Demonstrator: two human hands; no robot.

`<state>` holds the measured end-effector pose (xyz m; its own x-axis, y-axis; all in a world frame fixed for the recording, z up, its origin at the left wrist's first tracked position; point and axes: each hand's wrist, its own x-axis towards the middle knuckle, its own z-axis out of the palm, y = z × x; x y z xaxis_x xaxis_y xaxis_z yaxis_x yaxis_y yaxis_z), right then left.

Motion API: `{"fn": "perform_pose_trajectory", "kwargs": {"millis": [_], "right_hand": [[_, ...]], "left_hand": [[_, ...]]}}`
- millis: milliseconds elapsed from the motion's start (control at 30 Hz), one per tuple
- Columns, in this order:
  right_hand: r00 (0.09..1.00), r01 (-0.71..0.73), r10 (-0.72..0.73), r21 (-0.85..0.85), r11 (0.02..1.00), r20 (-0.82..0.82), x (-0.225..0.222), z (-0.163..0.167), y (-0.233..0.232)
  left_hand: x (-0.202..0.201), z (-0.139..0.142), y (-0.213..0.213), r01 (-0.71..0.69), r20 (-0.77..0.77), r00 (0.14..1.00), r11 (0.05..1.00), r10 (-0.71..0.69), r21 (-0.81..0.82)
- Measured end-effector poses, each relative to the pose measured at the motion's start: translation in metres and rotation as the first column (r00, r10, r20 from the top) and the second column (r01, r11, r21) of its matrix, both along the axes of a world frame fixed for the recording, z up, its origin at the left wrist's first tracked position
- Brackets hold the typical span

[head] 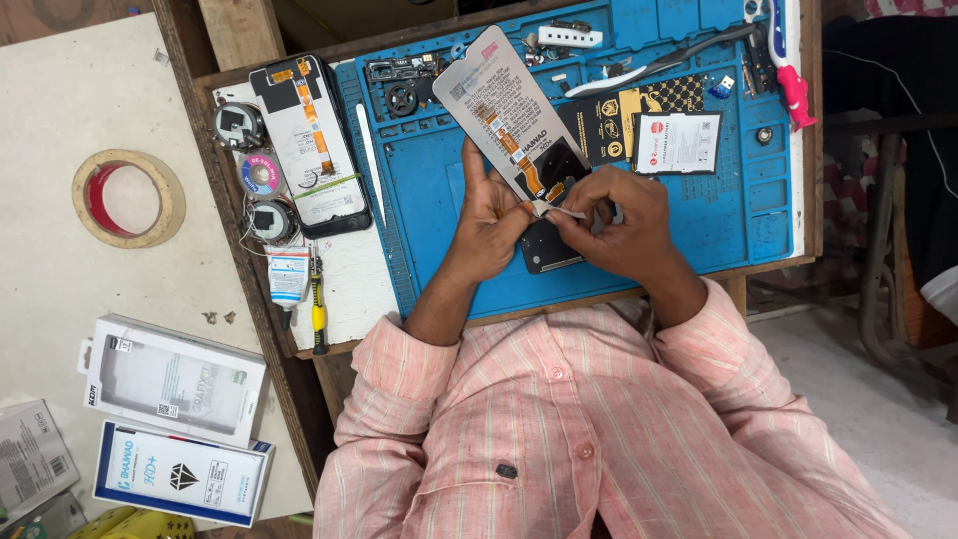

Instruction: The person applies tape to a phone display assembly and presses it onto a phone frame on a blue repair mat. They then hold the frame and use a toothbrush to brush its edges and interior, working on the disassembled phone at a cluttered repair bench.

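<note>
My left hand (491,215) holds a grey phone display panel (504,110) by its lower edge, tilted up over the blue repair mat (718,215). An orange flex cable runs down the panel's back. My right hand (621,222) pinches a small white strip at the panel's bottom corner, fingertips meeting those of the left hand. Under both hands lies a dark phone body (547,255), partly hidden.
On the mat's right part lie a black battery (679,142), tweezers (659,65) and a red-handled tool (793,85). Left of the mat are another phone frame (309,140), tape rolls (261,175), a glue tube (287,279) and a screwdriver (318,309). A masking tape ring (128,198) and boxes (175,384) lie at left.
</note>
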<state>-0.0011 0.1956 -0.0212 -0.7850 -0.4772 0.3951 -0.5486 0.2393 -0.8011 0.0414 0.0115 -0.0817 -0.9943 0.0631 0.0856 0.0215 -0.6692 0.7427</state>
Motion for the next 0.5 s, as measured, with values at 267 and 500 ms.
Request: {"fn": "perform_pose_trajectory", "kwargs": {"millis": [267, 500], "right_hand": [[0.997, -0.066, 0.066, -0.013, 0.998, -0.041, -0.0046, 0.0007, 0.0030], [0.991, 0.025, -0.014, -0.083, 0.996, 0.134, -0.0005, -0.0026, 0.0018]], "left_hand": [[-0.0019, -0.0007, -0.0021, 0.022, 0.017, 1.000, 1.000, -0.022, 0.016], [-0.0021, 0.0021, -0.0024, 0.058, 0.039, 0.997, 0.997, -0.061, 0.053]]}}
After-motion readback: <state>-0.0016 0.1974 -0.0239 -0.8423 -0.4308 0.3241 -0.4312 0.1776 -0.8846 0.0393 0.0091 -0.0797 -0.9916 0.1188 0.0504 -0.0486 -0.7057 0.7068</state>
